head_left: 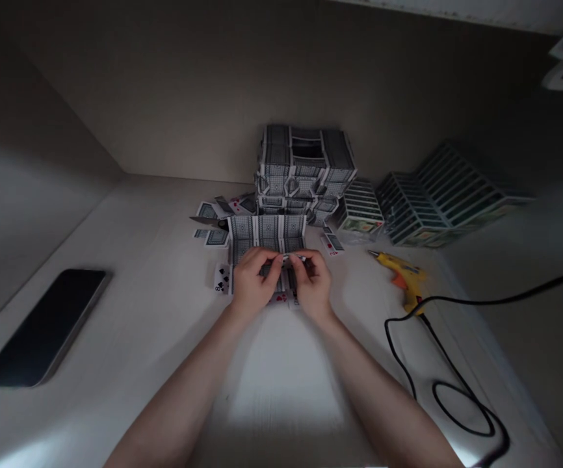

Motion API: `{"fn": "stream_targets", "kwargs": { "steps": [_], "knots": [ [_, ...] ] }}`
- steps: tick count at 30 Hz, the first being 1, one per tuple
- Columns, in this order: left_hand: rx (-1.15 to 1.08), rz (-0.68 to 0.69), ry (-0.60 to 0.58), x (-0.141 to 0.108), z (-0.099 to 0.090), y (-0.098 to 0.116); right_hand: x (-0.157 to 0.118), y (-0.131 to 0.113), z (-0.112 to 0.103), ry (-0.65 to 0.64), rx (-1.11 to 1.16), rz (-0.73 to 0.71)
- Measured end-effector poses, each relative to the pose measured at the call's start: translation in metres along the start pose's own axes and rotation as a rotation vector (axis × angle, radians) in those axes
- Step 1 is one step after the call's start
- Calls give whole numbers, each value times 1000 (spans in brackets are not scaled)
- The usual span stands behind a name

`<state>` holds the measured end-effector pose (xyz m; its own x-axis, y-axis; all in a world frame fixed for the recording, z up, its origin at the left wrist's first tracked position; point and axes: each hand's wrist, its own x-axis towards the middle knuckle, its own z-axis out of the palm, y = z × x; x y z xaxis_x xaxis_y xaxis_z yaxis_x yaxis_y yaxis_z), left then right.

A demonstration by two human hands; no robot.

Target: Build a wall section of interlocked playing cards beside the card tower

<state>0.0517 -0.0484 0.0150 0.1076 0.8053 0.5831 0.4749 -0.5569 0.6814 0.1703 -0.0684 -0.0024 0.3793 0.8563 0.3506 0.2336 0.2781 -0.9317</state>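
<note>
My left hand (257, 276) and my right hand (311, 279) meet in front of a panel of playing cards (268, 233) with grey patterned backs. Thumbs and fingertips of both hands pinch a playing card (286, 256), seen nearly edge-on and mostly covered by the fingers. Beneath the hands more cards lie on the table, a black eight (222, 279) showing at the left. Behind the panel rises a block-like structure of joined cards (276, 153) with an opening in its top.
Scissors (208, 223) lie among loose cards on the left. A yellow glue gun (405, 276) with a black cord (457, 300) is at right, below stacked card boxes (445, 195) and a smaller box (361, 205). A phone (45, 331) rests at far left. Walls enclose the table.
</note>
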Motion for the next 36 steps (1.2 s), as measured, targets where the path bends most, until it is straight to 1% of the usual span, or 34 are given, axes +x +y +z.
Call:
{"fn": "stream_targets", "kwargs": {
  "steps": [4,7,10,12,14,18,19,21,23,25,30,34,36],
  "knots": [
    [64,48,43,0,0,1,-1,5,2,-22,46,66],
    [63,37,85,-1,1,0,-3,5,5,-44,120,117],
    [20,-13,63,-2,3,-1,-5,4,7,-66,232,174],
    [9,-54,34,-2,4,-2,-5,4,7,-88,259,205],
    [-5,-95,22,-2,6,-4,-5,5,7,-112,241,219],
    [-97,-185,39,-1,9,-8,-4,7,5,-136,116,177],
    [-117,-209,50,-1,9,-9,-4,6,5,-149,115,180],
    [-133,-235,68,-1,10,-10,-6,3,5,-169,181,208],
    [-116,-216,72,0,9,-10,-7,-1,5,-158,250,222],
    [-83,-163,74,0,8,-10,-9,-4,5,-134,278,219],
    [5,-54,63,1,4,-5,-9,-4,3,-141,233,192],
    [51,16,30,-1,4,-3,-7,-5,3,-17,125,220],
    [65,37,26,-2,5,-3,-6,-7,4,7,79,237]
  ]
}}
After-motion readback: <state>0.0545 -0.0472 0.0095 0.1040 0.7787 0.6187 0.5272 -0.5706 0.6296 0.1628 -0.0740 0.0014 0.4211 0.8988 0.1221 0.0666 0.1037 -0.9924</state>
